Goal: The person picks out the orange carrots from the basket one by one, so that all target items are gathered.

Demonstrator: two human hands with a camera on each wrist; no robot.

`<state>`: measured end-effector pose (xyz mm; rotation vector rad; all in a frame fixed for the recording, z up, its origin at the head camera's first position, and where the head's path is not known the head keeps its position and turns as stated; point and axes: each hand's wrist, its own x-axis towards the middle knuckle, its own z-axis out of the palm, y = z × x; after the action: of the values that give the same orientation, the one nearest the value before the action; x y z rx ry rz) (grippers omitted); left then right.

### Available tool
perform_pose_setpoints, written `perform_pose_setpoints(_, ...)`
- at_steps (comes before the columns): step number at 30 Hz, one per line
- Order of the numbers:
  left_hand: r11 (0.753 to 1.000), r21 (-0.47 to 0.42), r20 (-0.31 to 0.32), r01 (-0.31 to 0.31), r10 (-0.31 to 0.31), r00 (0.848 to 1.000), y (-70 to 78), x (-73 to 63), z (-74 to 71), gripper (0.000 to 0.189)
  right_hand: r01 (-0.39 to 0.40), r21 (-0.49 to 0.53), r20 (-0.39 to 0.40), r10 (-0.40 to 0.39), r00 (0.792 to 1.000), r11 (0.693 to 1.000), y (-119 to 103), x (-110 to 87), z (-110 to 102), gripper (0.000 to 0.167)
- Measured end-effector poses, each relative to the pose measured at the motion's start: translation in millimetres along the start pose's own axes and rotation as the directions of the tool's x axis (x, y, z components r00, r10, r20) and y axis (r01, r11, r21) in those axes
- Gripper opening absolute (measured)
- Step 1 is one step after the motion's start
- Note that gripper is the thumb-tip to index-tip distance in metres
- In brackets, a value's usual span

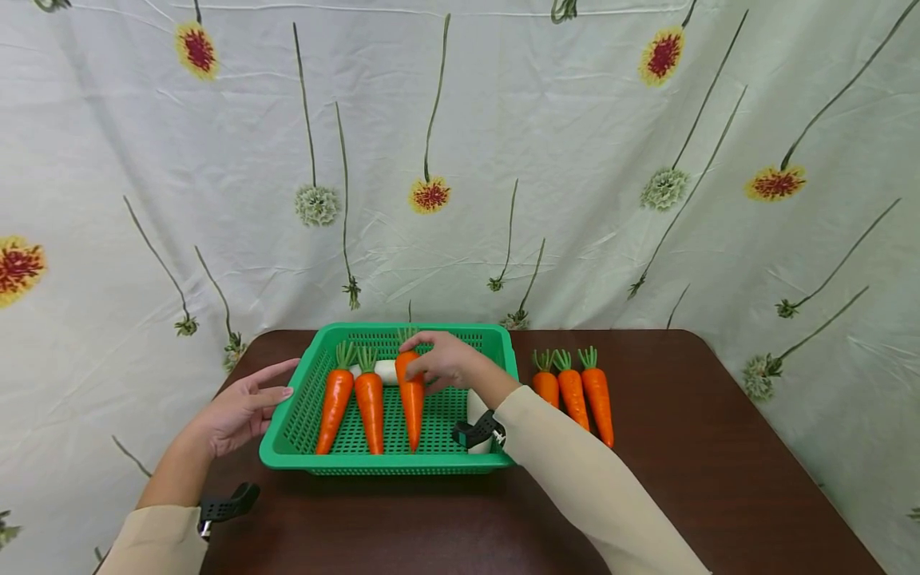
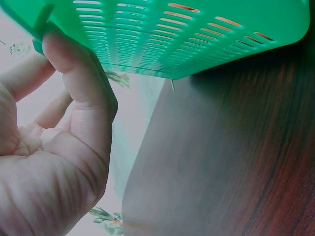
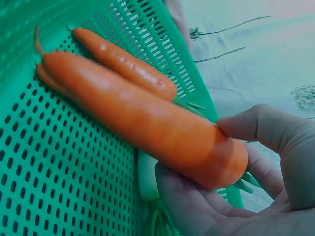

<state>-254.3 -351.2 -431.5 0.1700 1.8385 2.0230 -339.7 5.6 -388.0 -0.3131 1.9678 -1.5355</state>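
Observation:
In the head view, a green plastic basket (image 1: pixel 388 461) with slotted walls stands on the table. My right hand (image 1: pixel 447 361) reaches over it and pinches a carrot (image 1: pixel 413 399) near its leafy top, the tip pointing toward me. The right wrist view shows thumb and fingers round this carrot (image 3: pixel 142 118). To its left, a carrot (image 1: pixel 370 407) and another carrot (image 1: pixel 335 406) lie in the basket. White radishes lie there too, one radish (image 1: pixel 386 372) at the back, another radish (image 1: pixel 476 409) partly behind my right wrist. At the left rim, my left hand (image 1: pixel 244 407) touches the basket with extended fingers.
Three more carrots (image 1: pixel 573 395) lie side by side on the dark wooden table (image 1: pixel 690 447), right of the basket, partly hidden by my right sleeve. A flower-printed white cloth (image 1: pixel 460 255) hangs behind the table and along its sides.

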Motion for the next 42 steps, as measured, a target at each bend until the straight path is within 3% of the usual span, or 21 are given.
perform_pose_setpoints(13,1.000,0.002,0.002,-0.004,0.004,1.000,-0.4,0.0,0.6,0.068,0.023,0.037,0.020,-0.024,1.000,0.999,1,-13.8,-9,0.058)
perform_pose_setpoints(19,1.000,0.014,-0.020,0.006,-0.006,1.000,-0.3,-0.4,0.7,0.070,0.034,0.115,0.034,-0.038,0.999,0.993,2,-20.8,-19,0.061)
perform_pose_setpoints(42,1.000,0.028,-0.020,0.004,-0.004,1.000,0.6,-0.3,0.8,0.069,0.118,0.175,-0.071,-0.107,0.992,0.978,7,-53.9,-54,0.056)
